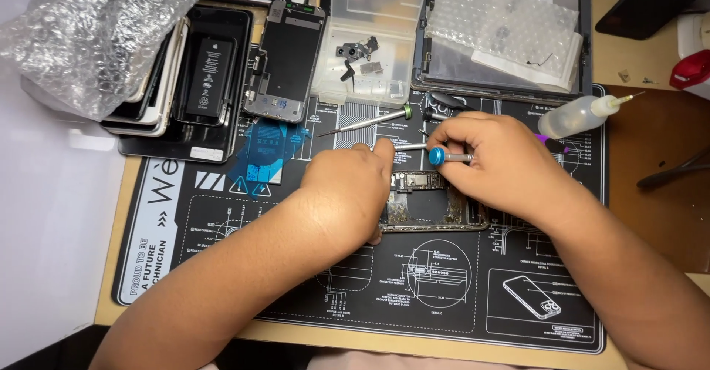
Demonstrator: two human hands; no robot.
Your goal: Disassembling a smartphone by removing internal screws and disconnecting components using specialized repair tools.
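Observation:
An opened phone body (433, 203) lies on a black repair mat (310, 281), its circuit board showing between my hands. My left hand (347, 189) rests on its left part, fingertips touching the thin shaft of a screwdriver. My right hand (492, 159) grips that blue-capped screwdriver (438, 155), held almost flat over the phone. A second screwdriver with a green cap (370, 120) lies loose on the mat just beyond my fingers.
At the back stand a clear parts box (370, 37), a detached screen (285, 59), a stack of opened phones with a battery (200, 74), a tablet under bubble wrap (503, 29) and a squeeze bottle (577, 115). Bubble wrap (96, 29) fills the far left.

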